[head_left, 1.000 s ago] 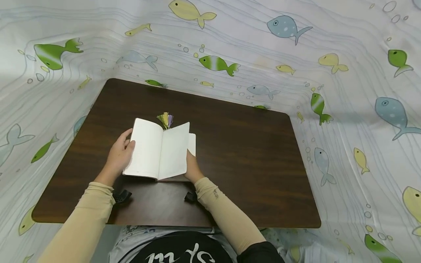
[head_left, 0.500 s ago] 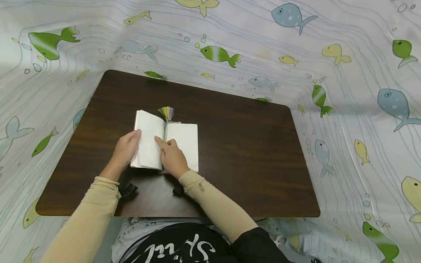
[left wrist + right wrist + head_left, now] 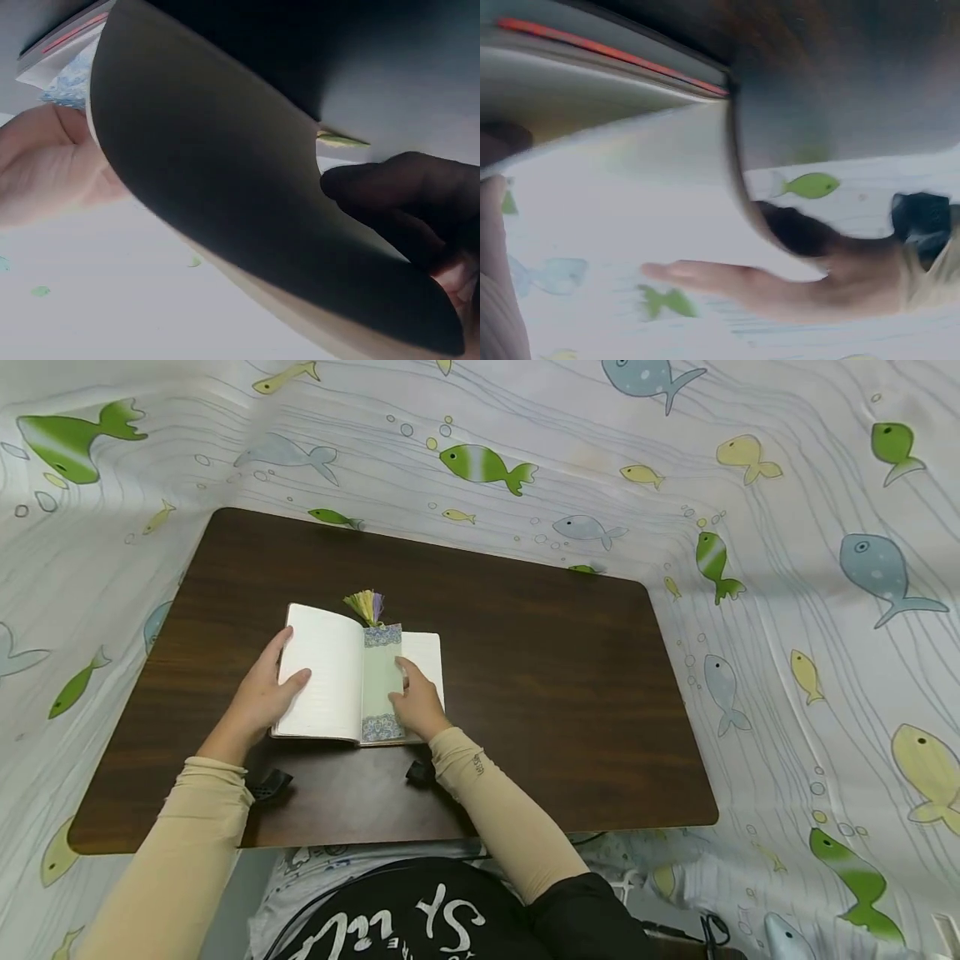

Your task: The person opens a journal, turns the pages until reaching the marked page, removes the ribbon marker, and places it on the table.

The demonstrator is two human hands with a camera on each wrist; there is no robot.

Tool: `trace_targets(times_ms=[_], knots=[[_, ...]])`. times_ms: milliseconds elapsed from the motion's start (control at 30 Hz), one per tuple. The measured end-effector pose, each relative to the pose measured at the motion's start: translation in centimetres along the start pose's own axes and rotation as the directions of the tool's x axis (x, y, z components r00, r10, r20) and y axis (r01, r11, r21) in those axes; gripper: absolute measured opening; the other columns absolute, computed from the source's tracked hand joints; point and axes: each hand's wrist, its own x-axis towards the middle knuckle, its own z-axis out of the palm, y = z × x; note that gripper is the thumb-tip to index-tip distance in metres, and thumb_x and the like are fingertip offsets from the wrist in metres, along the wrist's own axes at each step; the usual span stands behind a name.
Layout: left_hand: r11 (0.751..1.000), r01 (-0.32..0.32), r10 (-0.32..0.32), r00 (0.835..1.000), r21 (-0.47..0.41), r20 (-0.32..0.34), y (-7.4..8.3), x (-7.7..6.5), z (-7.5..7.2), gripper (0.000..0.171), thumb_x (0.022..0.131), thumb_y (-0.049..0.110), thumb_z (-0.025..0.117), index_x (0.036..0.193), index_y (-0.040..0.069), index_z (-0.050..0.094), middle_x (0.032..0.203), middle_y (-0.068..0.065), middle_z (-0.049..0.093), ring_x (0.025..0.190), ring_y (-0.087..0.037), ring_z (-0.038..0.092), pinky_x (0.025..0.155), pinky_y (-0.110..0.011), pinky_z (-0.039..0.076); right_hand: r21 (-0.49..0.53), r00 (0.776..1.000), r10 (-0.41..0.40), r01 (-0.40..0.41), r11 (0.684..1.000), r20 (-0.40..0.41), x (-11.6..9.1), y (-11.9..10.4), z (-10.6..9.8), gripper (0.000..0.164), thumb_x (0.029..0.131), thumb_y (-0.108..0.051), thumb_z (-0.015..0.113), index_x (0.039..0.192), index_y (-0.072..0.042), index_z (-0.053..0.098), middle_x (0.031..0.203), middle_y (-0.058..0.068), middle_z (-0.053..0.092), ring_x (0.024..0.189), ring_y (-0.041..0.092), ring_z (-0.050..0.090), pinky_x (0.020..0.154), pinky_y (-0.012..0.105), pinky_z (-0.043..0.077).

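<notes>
An open notebook (image 3: 322, 677) with blank-looking pages lies on the left part of the table. My left hand (image 3: 258, 697) grips its left side, thumb over the page and the other fingers behind the cover. In the right wrist view the left hand (image 3: 802, 281) shows its fingers stretched along the back of that half. A pale green bookmark (image 3: 381, 681) with blue patterned ends lies along the fold. My right hand (image 3: 420, 702) pinches its right edge between thumb and forefinger. A yellow, green and purple tassel (image 3: 366, 607) sticks out above the fold.
The dark wooden table (image 3: 555, 710) has rounded corners and extends well to the right of the notebook. A white fish-print sheet (image 3: 510, 410) hangs around it. Black straps (image 3: 272, 785) sit at both wrists. Scissors (image 3: 712, 931) lie low at the right.
The right hand has turned a page leftward and now holds the bookmark, which has come into view. The left thumb has shifted outward on the left page. The head view has tilted slightly.
</notes>
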Motion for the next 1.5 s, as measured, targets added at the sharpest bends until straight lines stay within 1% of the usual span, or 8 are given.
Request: trace_targets(times_ms=[300, 500, 667, 833, 1000, 1167, 1267, 1500], knots=[[0.996, 0.006, -0.005, 1.0, -0.09, 0.012, -0.7, 0.0, -0.1, 0.076, 0.101, 0.035, 0.047, 0.155, 0.035, -0.007, 0.161, -0.002, -0.014, 0.147, -0.03, -0.011, 0.113, -0.062, 0.004, 0.163, 0.969, 0.145, -0.113, 0.98, -0.198, 0.6, 8.1, -11.0, 0.065, 0.092, -0.001, 0.062, 0.149, -0.018, 0.038, 0.104, 0.015, 0.066, 0.084, 0.024, 0.064, 0.072, 0.034, 0.051], [0.995, 0.018, -0.015, 0.999, -0.102, 0.03, -0.6, 0.6, 0.8, 0.078, 0.101, 0.033, 0.046, 0.154, 0.032, -0.011, 0.161, 0.0, -0.018, 0.146, -0.027, -0.013, 0.114, -0.06, 0.0, -0.128, 0.899, 0.246, -0.31, 0.942, -0.362, -1.6, 17.1, -22.2, 0.06, 0.095, -0.004, 0.057, 0.15, -0.007, 0.033, 0.119, 0.025, 0.058, 0.102, 0.036, 0.058, 0.084, 0.046, 0.049], [0.994, 0.037, -0.035, 0.999, -0.107, 0.013, -0.5, 0.3, 0.5, 0.08, 0.102, 0.031, 0.045, 0.153, 0.031, -0.016, 0.16, -0.002, -0.02, 0.146, -0.03, -0.011, 0.113, -0.061, 0.003, -0.291, 0.874, 0.266, -0.399, 0.869, -0.406, -2.1, 19.3, -25.2, 0.054, 0.097, -0.007, 0.054, 0.147, -0.001, 0.037, 0.135, 0.032, 0.044, 0.12, 0.048, 0.045, 0.095, 0.056, 0.043], [0.997, 0.051, -0.051, 0.999, -0.059, 0.003, -0.3, 0.4, 0.6, 0.076, 0.101, 0.034, 0.045, 0.154, 0.037, -0.009, 0.161, 0.0, -0.015, 0.147, -0.03, -0.009, 0.114, -0.061, 0.003, -0.474, 0.861, 0.184, -0.426, 0.771, -0.475, -2.0, 19.1, -24.8, 0.043, 0.095, -0.007, 0.055, 0.137, -0.002, 0.05, 0.126, 0.029, 0.044, 0.115, 0.046, 0.042, 0.091, 0.059, 0.04], [0.996, 0.079, -0.078, 0.997, 0.038, -0.012, -0.2, 0.0, 0.8, 0.056, 0.102, 0.037, 0.044, 0.154, 0.027, 0.025, 0.162, -0.01, 0.008, 0.147, -0.038, 0.006, 0.111, -0.065, 0.012, -0.671, 0.869, -0.166, -0.225, 0.706, -0.466, -0.8, 16.6, -20.7, 0.036, 0.09, -0.005, 0.06, 0.126, -0.005, 0.061, 0.118, 0.022, 0.056, 0.105, 0.042, 0.052, 0.085, 0.058, 0.042], [0.995, 0.062, -0.059, 0.997, 0.076, -0.04, -0.1, -0.4, 0.8, 0.05, 0.101, 0.037, 0.046, 0.147, 0.016, 0.042, 0.157, -0.017, 0.022, 0.144, -0.041, 0.016, 0.11, -0.065, 0.018, -0.577, 0.942, -0.324, 0.215, 0.788, -0.092, -0.1, 10.0, -14.1, 0.05, 0.094, -0.028, 0.064, 0.14, -0.012, 0.05, 0.137, 0.015, 0.048, 0.125, 0.035, 0.046, 0.099, 0.053, 0.041], [0.996, 0.04, -0.037, 0.998, 0.085, -0.041, 0.1, -0.4, 0.6, 0.051, 0.101, 0.038, 0.047, 0.147, 0.016, 0.042, 0.157, -0.016, 0.024, 0.144, -0.041, 0.017, 0.109, -0.065, 0.019, -0.448, 0.931, -0.309, 0.365, 0.816, 0.195, -0.2, 6.9, -10.9, 0.08, 0.086, -0.044, 0.068, 0.152, -0.017, 0.032, 0.151, 0.012, 0.032, 0.138, 0.03, 0.032, 0.109, 0.048, 0.034], [0.995, 0.048, -0.046, 0.999, 0.093, -0.024, 0.4, -0.6, 0.3, 0.052, 0.101, 0.039, 0.047, 0.148, 0.018, 0.04, 0.158, -0.015, 0.022, 0.144, -0.041, 0.017, 0.109, -0.065, 0.02, -0.641, 0.912, -0.27, 0.41, 0.649, 0.31, -0.3, 5.2, -7.0, 0.098, 0.069, -0.053, 0.077, 0.15, -0.017, 0.036, 0.15, 0.013, 0.033, 0.136, 0.032, 0.034, 0.101, 0.048, 0.04]])
